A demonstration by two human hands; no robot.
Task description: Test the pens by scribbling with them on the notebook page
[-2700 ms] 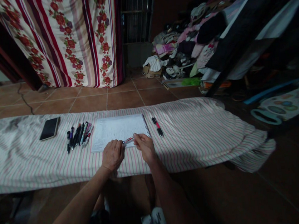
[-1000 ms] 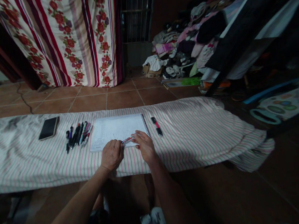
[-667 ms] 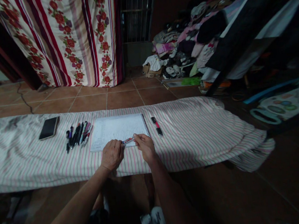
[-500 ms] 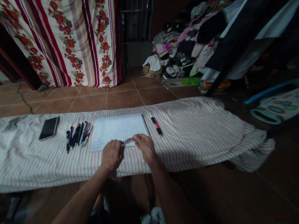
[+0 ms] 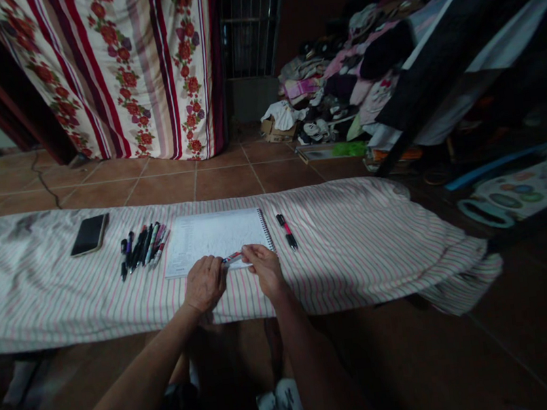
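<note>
A pen [image 5: 233,257] with red and blue parts is held level between both hands, over the near edge of a spiral notebook [image 5: 212,232]. My left hand [image 5: 205,284] is closed around its left end. The fingers of my right hand [image 5: 262,265] pinch its right end at the notebook's lower right corner. A red and black pen [image 5: 287,232] lies on the striped cloth right of the notebook. Left of it lies a group of several pens [image 5: 144,246].
A dark phone [image 5: 90,234] rests on the striped cloth [image 5: 357,248] at the left. Beyond are a tiled floor [image 5: 221,177], a flowered curtain [image 5: 150,74] and a heap of clothes [image 5: 339,85]. My knees show below the near edge.
My right hand has shifted very slightly left along the pen. My left hand and the things on the cloth look unmoved.
</note>
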